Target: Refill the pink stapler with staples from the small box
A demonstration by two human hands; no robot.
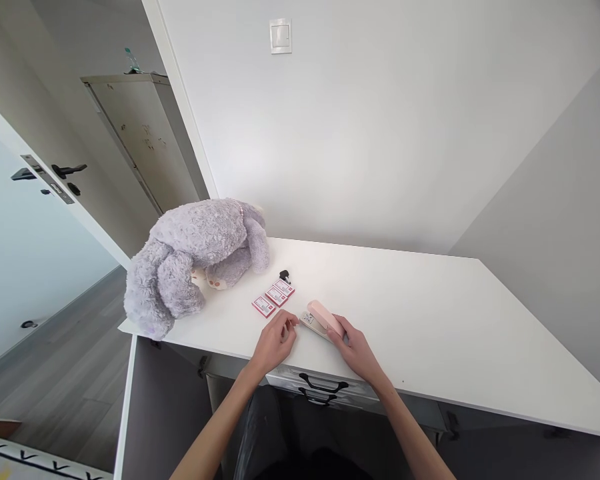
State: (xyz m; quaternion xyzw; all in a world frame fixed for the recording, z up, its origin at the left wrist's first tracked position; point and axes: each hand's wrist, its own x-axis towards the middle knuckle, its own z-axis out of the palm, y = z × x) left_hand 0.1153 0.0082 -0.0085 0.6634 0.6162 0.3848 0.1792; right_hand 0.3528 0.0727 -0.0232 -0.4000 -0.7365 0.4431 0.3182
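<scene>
A pale pink stapler (324,315) is near the front edge of the white tabletop, its top arm raised at an angle over a light base with a small printed label. My right hand (351,343) wraps round its rear end and grips it. At the front end of the base, my left hand (276,339) has its fingers curled into a pinch; anything between the fingertips is too small to make out. Beyond my left hand lie several small red-and-white boxes (264,306) in a slanted row. Behind them sits a small black object (285,276), its kind unclear.
A large grey-lilac plush toy (200,233) lies over the left end of the white tabletop (430,320). Drawers with black handles (324,383) are under the front edge. An open door (45,180) stands at left, and a wall with a light switch (281,36) rises behind.
</scene>
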